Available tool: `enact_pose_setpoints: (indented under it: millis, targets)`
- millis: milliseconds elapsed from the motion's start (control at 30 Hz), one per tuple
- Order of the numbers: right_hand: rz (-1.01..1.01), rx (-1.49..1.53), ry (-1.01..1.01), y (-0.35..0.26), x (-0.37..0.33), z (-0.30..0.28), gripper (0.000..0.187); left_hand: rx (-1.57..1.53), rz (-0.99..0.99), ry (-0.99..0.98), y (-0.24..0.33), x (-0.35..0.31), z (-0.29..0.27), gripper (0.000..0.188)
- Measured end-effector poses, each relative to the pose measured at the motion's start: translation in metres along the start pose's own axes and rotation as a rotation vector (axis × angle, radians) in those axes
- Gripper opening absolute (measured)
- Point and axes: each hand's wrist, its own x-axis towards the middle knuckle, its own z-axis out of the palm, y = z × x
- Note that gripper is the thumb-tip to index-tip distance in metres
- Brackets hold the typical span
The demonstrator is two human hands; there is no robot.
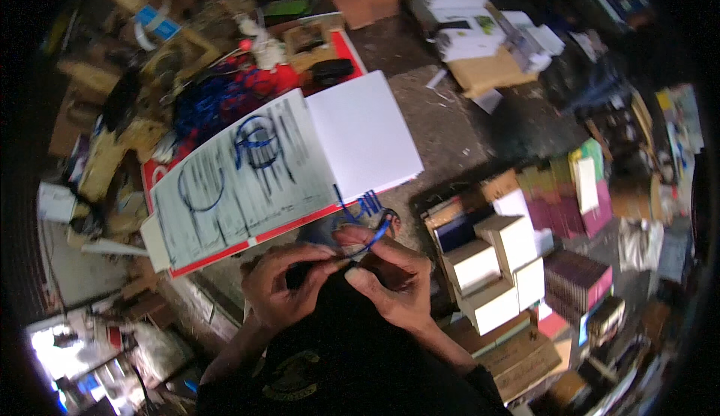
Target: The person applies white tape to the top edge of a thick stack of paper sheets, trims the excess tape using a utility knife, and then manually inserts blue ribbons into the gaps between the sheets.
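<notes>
Close in front of my body, my left hand (pixel 279 285) and my right hand (pixel 397 285) meet with thumbs and fingertips pinched together. A thin blue cord or ribbon (pixel 378 237) runs between my fingertips and curves up along my right index finger. On the red-edged table just ahead lies a pale board (pixel 289 180) streaked with dark smears. Two loops of blue cord (pixel 201 207) rest on it, the farther one bundled thicker. A few short blue strands (pixel 366 204) hang at the table's near edge, beyond my fingers.
White sheets (pixel 367 127) lie beside the board. Behind them is a tangled blue and red heap (pixel 232 101). To the right are stacked white-paged blocks (pixel 487 270) and maroon book stacks (pixel 574 277). An open carton with papers (pixel 480 48) stands at the far right.
</notes>
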Motion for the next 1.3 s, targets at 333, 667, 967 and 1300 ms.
enact_pose_setpoints:
  millis: [333,667,967,1300]
  targets:
    - [0.109,0.182,0.541,-0.002,-0.020,0.047,0.020,-0.375,-0.175,-0.619,-0.085,-0.022,-0.020,0.020]
    - [0.170,-0.258,0.584,0.063,-0.018,0.070,0.014,-0.095,-0.176,-1.260,-0.127,-0.009,-0.062,0.032]
    - [0.195,-0.066,0.426,0.128,0.039,0.051,0.021,0.149,0.161,-0.442,-0.159,0.070,-0.034,0.025]
    - [0.193,-0.025,0.459,0.140,0.052,0.044,0.014,0.109,0.111,-0.465,-0.188,0.076,-0.001,0.015]
